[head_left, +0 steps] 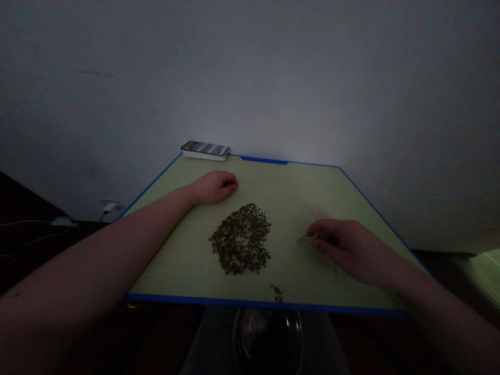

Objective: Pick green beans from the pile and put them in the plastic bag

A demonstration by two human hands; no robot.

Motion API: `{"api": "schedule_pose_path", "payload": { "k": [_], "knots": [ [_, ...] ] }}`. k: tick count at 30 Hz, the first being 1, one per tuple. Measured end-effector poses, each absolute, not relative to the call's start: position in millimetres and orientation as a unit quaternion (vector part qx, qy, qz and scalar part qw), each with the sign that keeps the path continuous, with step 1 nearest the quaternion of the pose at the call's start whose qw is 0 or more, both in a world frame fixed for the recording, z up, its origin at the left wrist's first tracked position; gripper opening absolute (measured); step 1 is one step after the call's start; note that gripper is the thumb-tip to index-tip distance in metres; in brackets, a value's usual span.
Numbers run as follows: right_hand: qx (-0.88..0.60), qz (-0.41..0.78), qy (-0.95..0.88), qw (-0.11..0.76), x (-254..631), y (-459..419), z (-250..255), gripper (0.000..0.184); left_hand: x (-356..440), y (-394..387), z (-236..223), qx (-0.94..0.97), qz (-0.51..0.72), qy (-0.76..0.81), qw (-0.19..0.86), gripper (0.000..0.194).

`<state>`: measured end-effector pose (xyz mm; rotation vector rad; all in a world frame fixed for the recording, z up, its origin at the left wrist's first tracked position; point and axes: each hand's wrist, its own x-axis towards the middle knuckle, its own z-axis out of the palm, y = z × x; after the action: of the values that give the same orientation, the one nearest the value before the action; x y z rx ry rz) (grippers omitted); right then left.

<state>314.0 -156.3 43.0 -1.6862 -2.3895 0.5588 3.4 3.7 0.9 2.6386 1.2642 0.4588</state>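
A pile of small dark brown-green seeds or grains (pixel 230 237) is spread in a rough ring on the pale yellow-green tabletop (pixel 289 192). My left hand (pixel 215 186) rests on the table behind and left of the pile, its fingers curled in, with nothing visible in them. To the right of the pile, my right hand (pixel 347 247) pinches a small, thin, pale object (pixel 307 238) between thumb and fingers; the dim light hides its exact kind. A few loose grains (pixel 276 293) lie near the table's front edge.
A phone (pixel 205 148) lies on a white box (pixel 203 155) at the back left corner. Beneath the front edge, a round clear bowl (pixel 267 338) sits at my lap. The wall (pixel 258 78) stands behind the table; a plug with cables (pixel 110 207) is at left.
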Motion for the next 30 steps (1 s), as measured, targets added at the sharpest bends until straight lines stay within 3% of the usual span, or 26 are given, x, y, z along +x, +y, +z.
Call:
{"api": "schedule_pose_path", "payload": {
  "k": [6, 16, 30],
  "knots": [
    [-0.501, 0.206, -0.838, 0.071, 271.9, -166.0, 44.0, 0.021, 2.8, 3.4, 1.5, 0.886, 0.152, 0.429, 0.084, 0.030],
    [-0.514, 0.171, -0.838, 0.070, 257.9, -159.4, 42.8, 0.020, 3.4, 3.1, 1.0, 0.885, 0.158, 0.430, 0.085, 0.029],
    [-0.612, 0.085, -0.783, 0.072, 320.7, -130.8, 36.1, 0.024, 2.6, 4.3, -0.8, 0.886, 0.166, 0.424, 0.088, 0.029]
  ]
}}
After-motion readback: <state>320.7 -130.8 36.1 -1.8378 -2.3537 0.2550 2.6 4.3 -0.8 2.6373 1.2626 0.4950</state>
